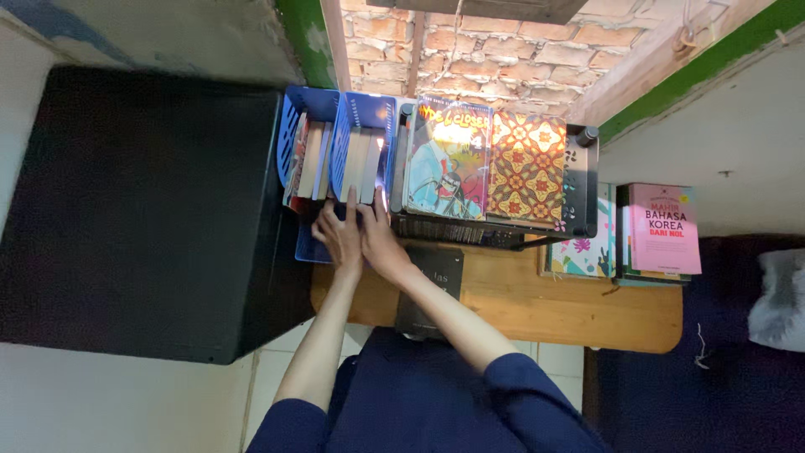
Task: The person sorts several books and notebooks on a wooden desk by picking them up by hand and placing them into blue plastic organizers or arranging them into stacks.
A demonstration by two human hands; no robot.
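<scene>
At the far left of the wooden desk (537, 306), both hands meet at a blue file holder (362, 113). The left hand (340, 239) and right hand (379, 239) lie side by side, fingers stretched onto the spines of the books (360, 164) standing in it; whether they pinch one is hard to tell. A second blue holder (293, 126) stands left, a black rack (583, 180) with comics right, a pink book (664, 226) beyond.
</scene>
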